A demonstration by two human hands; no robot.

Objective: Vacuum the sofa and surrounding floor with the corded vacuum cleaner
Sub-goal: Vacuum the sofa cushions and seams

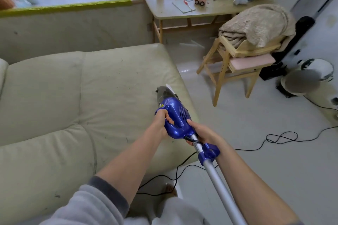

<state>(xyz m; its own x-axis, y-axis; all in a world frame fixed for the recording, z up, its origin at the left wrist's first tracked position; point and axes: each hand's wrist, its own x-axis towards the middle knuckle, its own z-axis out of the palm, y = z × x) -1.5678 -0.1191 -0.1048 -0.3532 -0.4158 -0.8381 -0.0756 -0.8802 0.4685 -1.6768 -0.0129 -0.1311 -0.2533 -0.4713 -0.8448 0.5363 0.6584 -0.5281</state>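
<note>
left hand [161,124]: wrapped round the loop handle on the blue body, fingers curled through it, so it's doing the steering

right hand [200,133]: gripping the silver tube [217,175] right where it meets the body, just above the blue clip [209,152]

vacuum cleaner [175,115]: nozzle end [164,90] is down on the sofa seat near its right front corner, tube running back toward the person

how it'll handle: rigid plastic and metal, looks top-heavy to me with the motor lump out front, so two hands makes sense. Handle plus tube base is the spot to hold; farther down the tube I'd guess it gets wobbly

sofa [64,97]: pale cushions, soft and squishy looking, crumbs and dark specks scattered over the seat, plenty left to do

cord [182,169]: black, thin, floppy, leaves the body by the right hand and loops over the floor [265,179] beside the sofa. Easy to step on or snag, I reckon

further out: wooden chair [236,71] with a blanket, cluttered table [201,12] by the window
</note>
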